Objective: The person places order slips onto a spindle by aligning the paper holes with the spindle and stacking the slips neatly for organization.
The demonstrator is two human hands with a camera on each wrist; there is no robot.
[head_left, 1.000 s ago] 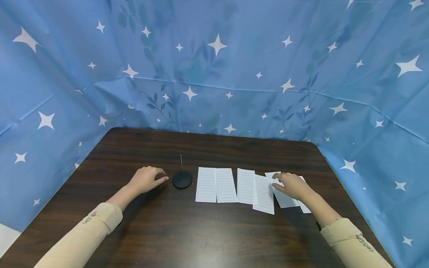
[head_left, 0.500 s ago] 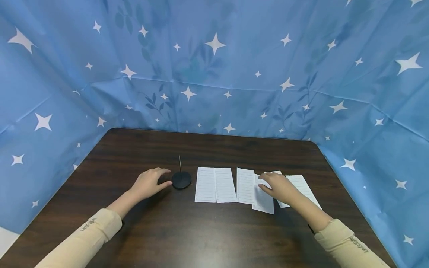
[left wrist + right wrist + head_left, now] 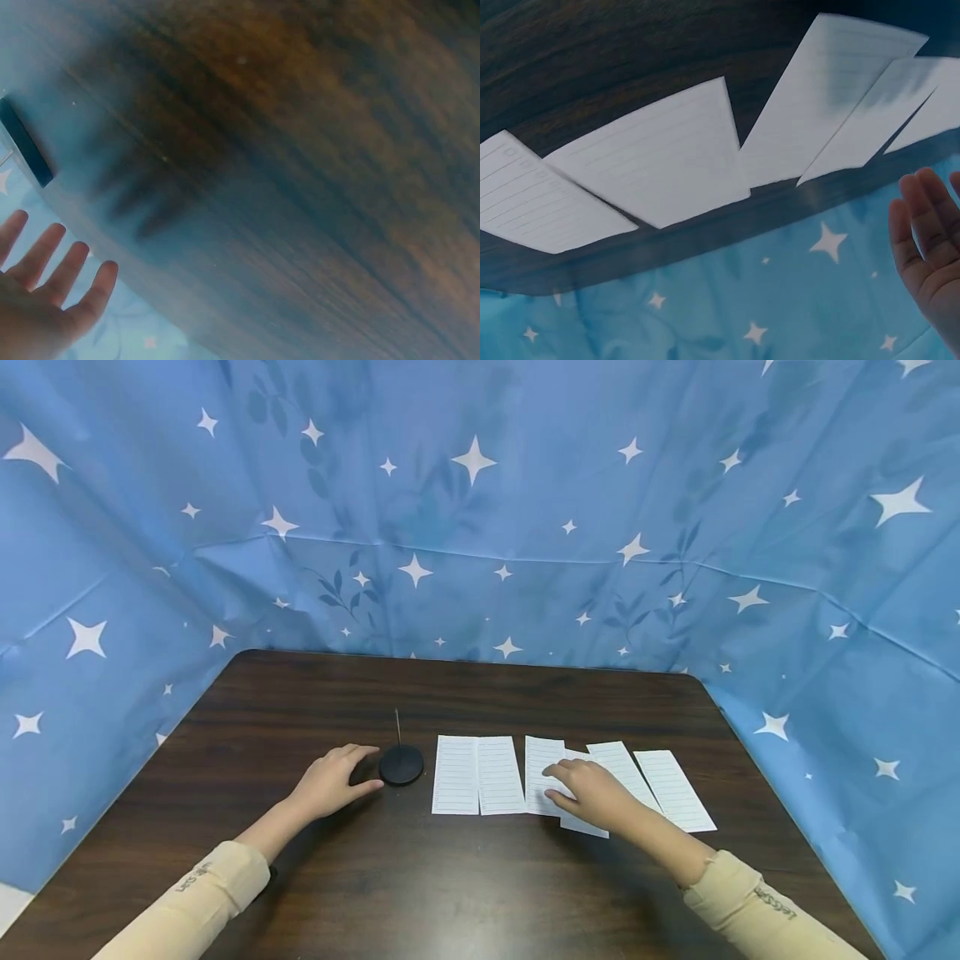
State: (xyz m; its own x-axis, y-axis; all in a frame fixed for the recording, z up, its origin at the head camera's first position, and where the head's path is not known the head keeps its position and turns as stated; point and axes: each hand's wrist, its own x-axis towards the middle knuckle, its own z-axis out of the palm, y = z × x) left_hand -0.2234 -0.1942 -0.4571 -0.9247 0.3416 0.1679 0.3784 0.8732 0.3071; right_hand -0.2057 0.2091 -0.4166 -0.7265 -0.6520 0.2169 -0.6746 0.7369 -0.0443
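Six ruled white paper sheets lie in a row on the bench point(image 3: 450, 881), long axes running roughly away from the person. The leftmost sheet point(image 3: 456, 775) and second sheet point(image 3: 500, 775) lie side by side, nearly square to the far edge. The fifth sheet point(image 3: 618, 764) and sixth sheet point(image 3: 678, 789) slant, far ends leaning left, with a thin strip of dark wood between them.

Right hand point(image 3: 596, 793): over the third sheet point(image 3: 538, 764) and the fourth sheet point(image 3: 583, 829), which is largely covered by it. Fingers loosely extended, pointing left; nothing gripped. Right wrist view shows finger shadows on the paper; contact cannot be told. First and second sheets lie directly left of its fingertips; fifth and sixth lie behind, to its right. This hand is the nearer to all six.

Left hand point(image 3: 333, 783): fingers extended, thumb apart, holding nothing. The gap between thumb and fingers faces a round black base point(image 3: 401, 766) just to its right; touching or not, cannot tell. A thin rod point(image 3: 398, 727) rises from the base, long axis roughly vertical. The base stands between left hand and leftmost sheet, much nearer the left hand than the right.
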